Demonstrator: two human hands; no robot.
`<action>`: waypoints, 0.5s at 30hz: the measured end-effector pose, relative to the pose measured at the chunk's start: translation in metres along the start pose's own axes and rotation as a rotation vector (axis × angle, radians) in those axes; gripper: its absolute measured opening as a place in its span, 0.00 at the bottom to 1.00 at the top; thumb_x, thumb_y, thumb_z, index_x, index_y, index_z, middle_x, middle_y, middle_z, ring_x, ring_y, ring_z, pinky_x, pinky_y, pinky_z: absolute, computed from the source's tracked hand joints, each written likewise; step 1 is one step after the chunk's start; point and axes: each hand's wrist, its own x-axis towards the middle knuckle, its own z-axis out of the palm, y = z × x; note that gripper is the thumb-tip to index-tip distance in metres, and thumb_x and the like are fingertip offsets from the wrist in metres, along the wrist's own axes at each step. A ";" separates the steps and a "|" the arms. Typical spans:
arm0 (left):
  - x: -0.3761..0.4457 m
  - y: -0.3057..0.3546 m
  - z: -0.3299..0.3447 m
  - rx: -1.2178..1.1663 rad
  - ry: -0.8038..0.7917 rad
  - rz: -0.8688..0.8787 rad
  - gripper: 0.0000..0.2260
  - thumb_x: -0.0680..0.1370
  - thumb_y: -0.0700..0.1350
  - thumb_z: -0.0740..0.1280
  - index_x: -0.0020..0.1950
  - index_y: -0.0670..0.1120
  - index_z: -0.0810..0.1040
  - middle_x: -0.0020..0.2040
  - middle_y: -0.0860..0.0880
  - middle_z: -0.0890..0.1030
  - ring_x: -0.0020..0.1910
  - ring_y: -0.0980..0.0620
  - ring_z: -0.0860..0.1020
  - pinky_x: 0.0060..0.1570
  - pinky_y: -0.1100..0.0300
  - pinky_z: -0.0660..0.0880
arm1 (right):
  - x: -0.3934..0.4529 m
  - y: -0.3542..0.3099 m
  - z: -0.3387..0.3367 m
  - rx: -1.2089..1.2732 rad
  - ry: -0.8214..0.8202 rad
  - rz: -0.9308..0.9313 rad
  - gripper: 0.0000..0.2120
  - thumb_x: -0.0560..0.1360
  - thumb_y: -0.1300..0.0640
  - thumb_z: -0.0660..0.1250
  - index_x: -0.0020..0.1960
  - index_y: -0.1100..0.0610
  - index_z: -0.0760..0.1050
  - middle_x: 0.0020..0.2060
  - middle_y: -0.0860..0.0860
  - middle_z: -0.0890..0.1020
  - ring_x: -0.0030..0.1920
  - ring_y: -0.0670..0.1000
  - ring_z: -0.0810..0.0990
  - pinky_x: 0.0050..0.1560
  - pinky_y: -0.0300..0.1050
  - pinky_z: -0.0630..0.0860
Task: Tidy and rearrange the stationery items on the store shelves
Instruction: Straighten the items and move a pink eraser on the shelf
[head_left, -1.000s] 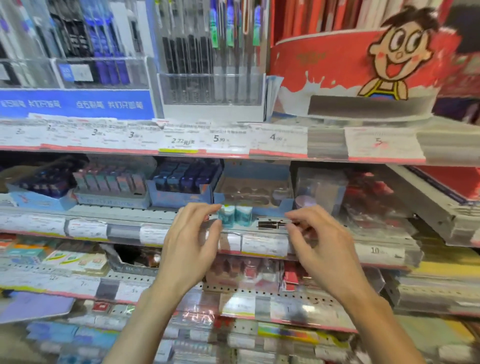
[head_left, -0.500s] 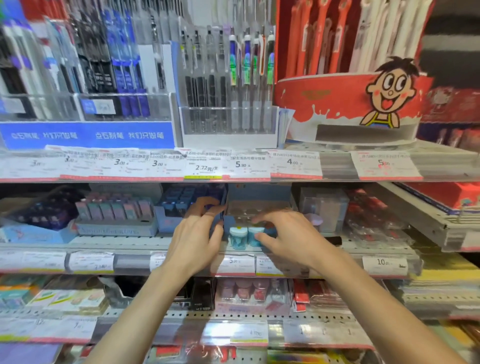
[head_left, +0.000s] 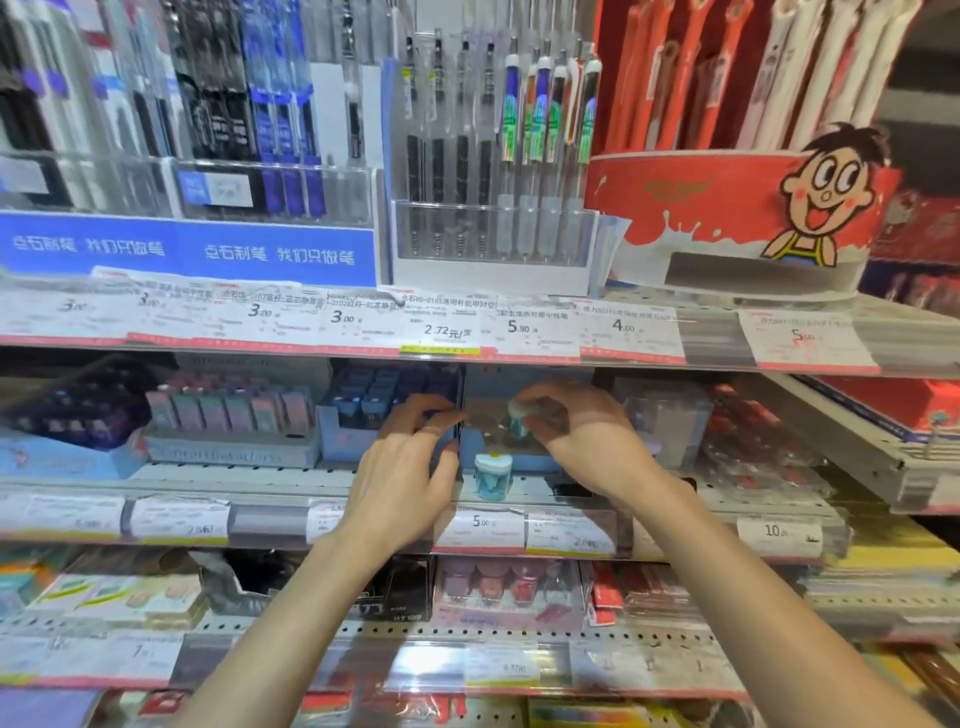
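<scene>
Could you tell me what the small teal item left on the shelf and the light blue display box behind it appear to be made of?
The small teal white-capped item looks like glossy moulded plastic: smooth, slightly translucent sides. The light blue display box seems to be matte printed cardboard, judging by its flat, thin, folded front wall, though blur leaves this uncertain.

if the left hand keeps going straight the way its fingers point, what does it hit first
Probably the blue display box of small dark blue items: the left hand already has its fingertips at that box's right edge. Depth is blurred, so contact is unclear.
</scene>
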 end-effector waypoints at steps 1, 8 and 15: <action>0.000 0.000 0.000 -0.004 0.005 0.003 0.18 0.78 0.46 0.61 0.67 0.51 0.76 0.65 0.51 0.71 0.58 0.47 0.76 0.47 0.50 0.78 | 0.002 0.000 0.001 -0.013 -0.023 0.014 0.11 0.77 0.57 0.68 0.58 0.48 0.79 0.55 0.45 0.83 0.56 0.47 0.80 0.59 0.42 0.76; 0.000 0.000 0.002 -0.017 0.030 0.017 0.17 0.77 0.44 0.63 0.66 0.51 0.77 0.64 0.52 0.71 0.60 0.49 0.73 0.48 0.49 0.78 | 0.006 0.002 0.003 -0.100 -0.163 0.074 0.12 0.78 0.55 0.66 0.60 0.47 0.79 0.54 0.43 0.81 0.56 0.48 0.79 0.58 0.41 0.74; -0.001 0.000 0.002 -0.010 0.034 0.019 0.17 0.77 0.43 0.63 0.66 0.52 0.76 0.64 0.52 0.71 0.61 0.48 0.73 0.47 0.49 0.78 | 0.002 0.002 0.004 -0.124 -0.168 0.025 0.14 0.78 0.54 0.66 0.63 0.48 0.79 0.64 0.44 0.79 0.64 0.49 0.76 0.63 0.36 0.68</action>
